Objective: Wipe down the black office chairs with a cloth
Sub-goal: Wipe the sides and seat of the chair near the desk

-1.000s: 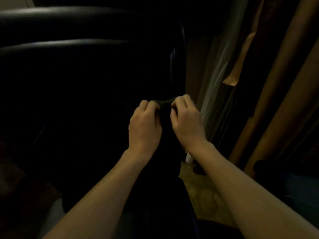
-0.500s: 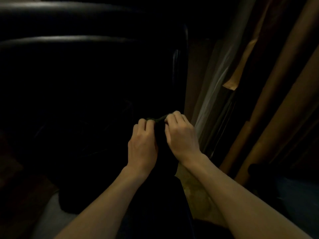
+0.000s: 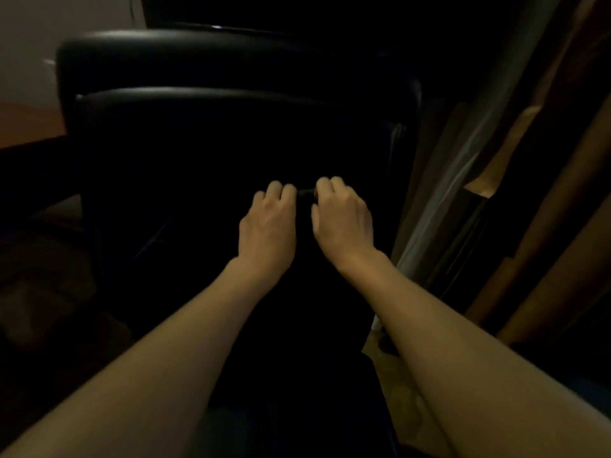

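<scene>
The room is dim, and two bare forearms reach forward from the bottom of the head view toward a black chair (image 3: pixel 231 133). The left hand (image 3: pixel 269 226) and the right hand (image 3: pixel 342 219) sit side by side, knuckles up, near the middle of the picture and just apart from each other. Both have their fingers curled under. Between them a short strip of dark cloth (image 3: pixel 306 192) shows, stretched from the fingertips of one hand to those of the other. Each grip is narrow and pinches an end of that cloth. The rest of the cloth is lost against the dark below the hands, so how far it hangs cannot be told.

The chair fills the left and centre of the view. Its padded back shows two rounded ridges that catch a faint shine, one above the other, and the hands are held in front of its lower part. Whether the cloth touches the chair cannot be told.

To the right stand long brown rolls (image 3: pixel 542 226), leaning upright, with a pale glossy sheet (image 3: pixel 439 206) beside them. A pale wall (image 3: pixel 66 21) shows at the upper left.
</scene>
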Available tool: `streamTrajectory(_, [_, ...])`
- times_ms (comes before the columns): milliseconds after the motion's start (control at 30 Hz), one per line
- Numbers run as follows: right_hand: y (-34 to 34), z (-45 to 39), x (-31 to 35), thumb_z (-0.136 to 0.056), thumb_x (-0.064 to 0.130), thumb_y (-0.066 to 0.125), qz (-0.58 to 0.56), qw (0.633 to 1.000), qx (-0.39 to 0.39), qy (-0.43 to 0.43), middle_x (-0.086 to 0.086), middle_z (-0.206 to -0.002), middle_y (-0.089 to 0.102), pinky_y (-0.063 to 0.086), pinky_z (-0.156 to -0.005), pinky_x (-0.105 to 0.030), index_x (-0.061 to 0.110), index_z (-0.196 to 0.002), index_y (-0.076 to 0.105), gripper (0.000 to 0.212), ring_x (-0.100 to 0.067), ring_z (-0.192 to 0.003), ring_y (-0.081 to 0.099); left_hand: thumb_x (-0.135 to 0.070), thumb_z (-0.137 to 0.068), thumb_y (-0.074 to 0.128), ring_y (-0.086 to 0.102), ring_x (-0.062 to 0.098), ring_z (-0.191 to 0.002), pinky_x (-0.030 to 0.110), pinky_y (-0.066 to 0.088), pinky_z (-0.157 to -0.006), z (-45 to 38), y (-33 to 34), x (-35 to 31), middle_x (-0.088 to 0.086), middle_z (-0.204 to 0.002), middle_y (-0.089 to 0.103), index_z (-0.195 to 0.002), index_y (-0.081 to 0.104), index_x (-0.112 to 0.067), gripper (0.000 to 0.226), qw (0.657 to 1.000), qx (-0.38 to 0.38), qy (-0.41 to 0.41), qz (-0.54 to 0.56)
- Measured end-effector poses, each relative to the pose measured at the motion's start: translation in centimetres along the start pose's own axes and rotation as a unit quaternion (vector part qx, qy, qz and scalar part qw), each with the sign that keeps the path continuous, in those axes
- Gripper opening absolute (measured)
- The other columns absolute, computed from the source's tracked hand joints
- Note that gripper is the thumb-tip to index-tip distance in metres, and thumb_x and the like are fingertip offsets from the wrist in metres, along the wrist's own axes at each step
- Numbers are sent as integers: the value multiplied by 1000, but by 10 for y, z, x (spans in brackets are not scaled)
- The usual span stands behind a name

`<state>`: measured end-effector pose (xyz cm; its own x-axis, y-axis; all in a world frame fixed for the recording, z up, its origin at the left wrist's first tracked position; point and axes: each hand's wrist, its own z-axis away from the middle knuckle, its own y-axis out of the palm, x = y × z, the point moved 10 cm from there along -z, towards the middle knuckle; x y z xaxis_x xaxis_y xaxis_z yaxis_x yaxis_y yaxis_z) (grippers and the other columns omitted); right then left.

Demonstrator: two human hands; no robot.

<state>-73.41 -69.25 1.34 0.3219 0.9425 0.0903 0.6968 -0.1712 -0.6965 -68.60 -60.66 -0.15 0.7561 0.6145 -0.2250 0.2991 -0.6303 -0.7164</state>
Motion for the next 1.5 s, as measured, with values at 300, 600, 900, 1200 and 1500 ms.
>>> streamTrajectory(300, [63,101,30,-67,5,81,21,996,90,-7,-4,-77,58,46,-48,-25,13,-80,59,27,-22,-67,60,2,-63,81,57,21,-84,20,43,-50,107,70,32,3,-99,54,-102,55,-12,49,989,147,-23,23])
streamTrajectory(600, [0,6,47,-83,7,65,-12,1000,16,-24,-14,-89,58,49,-58,-37,7,-90,59,10,-34,-80,60,-5,-92,48,49,28,-109,30,43,-67,16,-15,31,9,-119,46,-118,47,-12,27,999,35,-1,-18])
streamTrajectory(900, [22,-31,73,-96,11,51,-24,999,40,2,-9,-109,59,47,-77,-37,10,-107,57,12,-30,-97,61,-8,-90,59,49,27,-108,28,40,-68,-15,-29,70,8,-120,48,-121,47,-13,33,999,23,-19,-43])
streamTrajectory(1200, [77,60,104,-68,3,80,-5,995,95,-21,-6,-78,60,48,-49,-29,11,-82,59,27,-24,-69,63,-11,-85,67,54,23,-100,24,43,-59,80,27,107,3,-113,51,-117,52,-16,35,991,122,-48,-34])
streamTrajectory(1500, [40,11,125,-80,6,71,-27,996,68,-51,-11,-87,59,50,-57,-35,7,-91,59,16,-31,-79,62,-12,-95,49,50,26,-108,31,42,-68,29,-35,114,6,-119,47,-122,47,-17,27,997,66,-31,-39])
